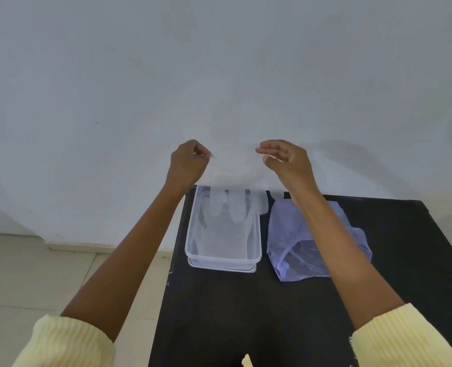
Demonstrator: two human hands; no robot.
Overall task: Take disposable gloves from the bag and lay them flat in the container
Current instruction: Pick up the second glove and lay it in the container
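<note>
Two hands, the left hand [186, 165] and right hand [288, 161], are pinched on the cuff corners of a glove [233, 181]. Its length hangs fingers-down, directly above the container [223, 258], whose long axis runs toward the person.

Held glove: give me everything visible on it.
The glove is a thin, see-through plastic film, nearly lost against the pale wall. The left hand and right hand pinch its cuff corners and hold it spread and hanging, fingers down. Its fingertips dangle over the far end of the clear container; whether they touch it cannot be told. The bluish bag lies apart from it, beside the container.
</note>
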